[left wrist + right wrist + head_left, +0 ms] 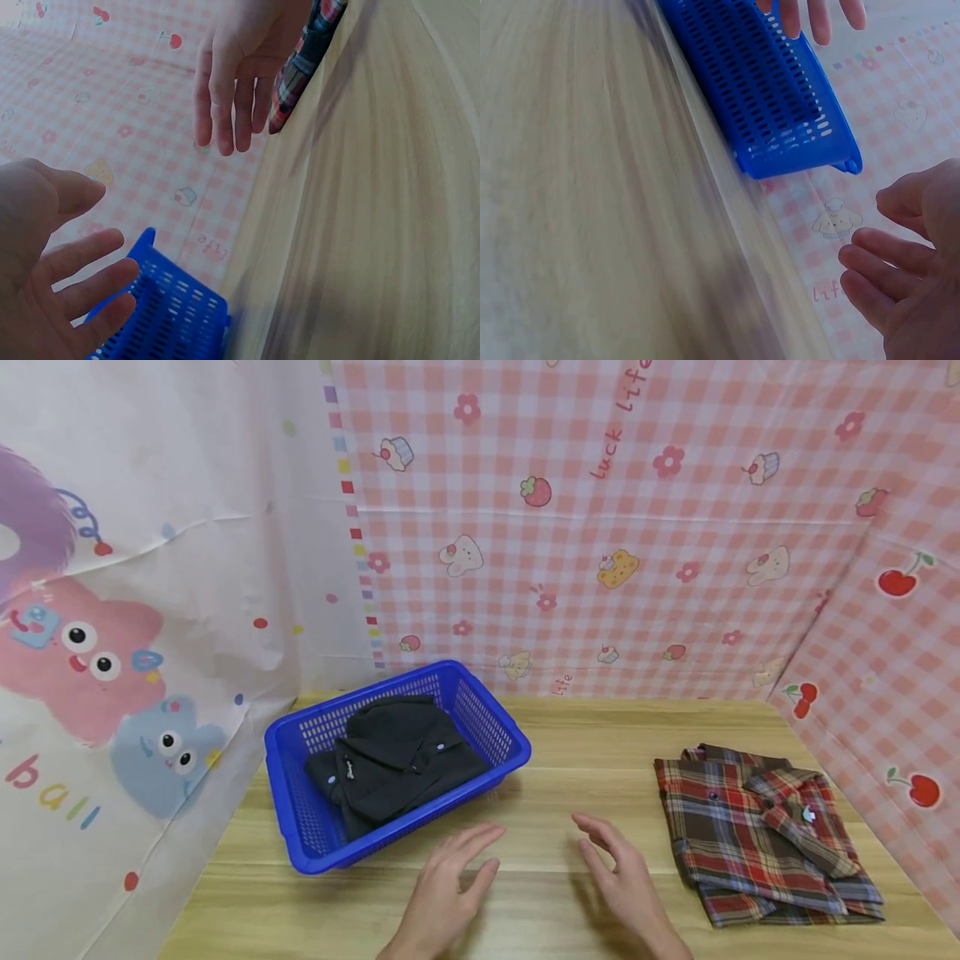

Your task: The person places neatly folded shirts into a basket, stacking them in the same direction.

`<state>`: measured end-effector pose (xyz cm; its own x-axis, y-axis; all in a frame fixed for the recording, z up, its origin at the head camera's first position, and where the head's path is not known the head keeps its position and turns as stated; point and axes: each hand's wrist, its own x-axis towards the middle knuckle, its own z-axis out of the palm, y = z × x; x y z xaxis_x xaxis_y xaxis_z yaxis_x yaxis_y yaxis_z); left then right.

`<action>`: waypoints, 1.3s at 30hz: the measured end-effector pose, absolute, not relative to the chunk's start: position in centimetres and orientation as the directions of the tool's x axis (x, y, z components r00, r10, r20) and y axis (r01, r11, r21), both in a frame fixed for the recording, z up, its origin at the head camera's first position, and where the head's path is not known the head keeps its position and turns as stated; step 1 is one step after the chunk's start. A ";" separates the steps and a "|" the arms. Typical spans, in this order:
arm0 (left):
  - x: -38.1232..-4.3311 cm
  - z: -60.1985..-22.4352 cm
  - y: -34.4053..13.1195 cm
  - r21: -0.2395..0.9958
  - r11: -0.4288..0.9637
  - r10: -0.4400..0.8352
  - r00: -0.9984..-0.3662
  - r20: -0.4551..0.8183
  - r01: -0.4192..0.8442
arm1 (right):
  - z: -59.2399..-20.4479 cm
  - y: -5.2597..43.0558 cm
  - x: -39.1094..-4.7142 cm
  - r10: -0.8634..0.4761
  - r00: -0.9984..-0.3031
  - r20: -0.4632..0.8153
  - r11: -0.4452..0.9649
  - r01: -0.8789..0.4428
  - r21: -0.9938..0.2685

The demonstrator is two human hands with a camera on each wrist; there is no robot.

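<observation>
Both hands hover over the near middle of the table, palms facing each other with a gap between them. My left hand (448, 887) is just in front of the blue basket (279, 793), its fingers relaxed and holding nothing. Between the basket and a plaid shirt (750, 843) is my right hand (621, 881), also relaxed and holding nothing. A folded black shirt (397, 760) with a collar and pale buttons lies inside the basket. The plaid shirt, in red, brown and blue, lies folded on the table at the right, collar showing.
The wood-grain table (592, 760) runs back to a pink checked sheet (600, 527) hung behind it. A white cartoon-printed sheet (225, 468) hangs along the left side, close to the basket. More checked sheet with cherries borders the right side.
</observation>
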<state>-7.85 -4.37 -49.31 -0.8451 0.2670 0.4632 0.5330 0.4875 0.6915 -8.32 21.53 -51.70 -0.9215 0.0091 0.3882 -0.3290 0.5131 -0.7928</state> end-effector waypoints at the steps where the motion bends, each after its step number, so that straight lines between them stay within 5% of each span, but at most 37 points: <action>1: -7.8 -49.4 -4.3 0.694 0.487 0.271 -0.847 0.457 0.531 | -51.8 21.7 -8.3 0.014 -0.923 0.384 0.515 -0.322 -0.795; 27: -7.7 -49.9 -1.7 0.653 0.503 0.370 -0.824 0.430 0.567 | -52.6 25.1 -8.1 0.119 -0.876 0.467 0.549 -0.334 -0.766; 39: -7.5 -49.7 -1.1 0.669 0.491 0.381 -0.828 0.411 0.558 | -51.6 26.9 -7.5 0.158 -0.910 0.382 0.586 -0.225 -0.778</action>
<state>-7.46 -1.12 -49.67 -0.8283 0.3808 0.4111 0.5578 0.4912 0.6690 -7.49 26.86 -51.56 -0.9104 0.1581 0.3824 -0.2251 0.5860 -0.7784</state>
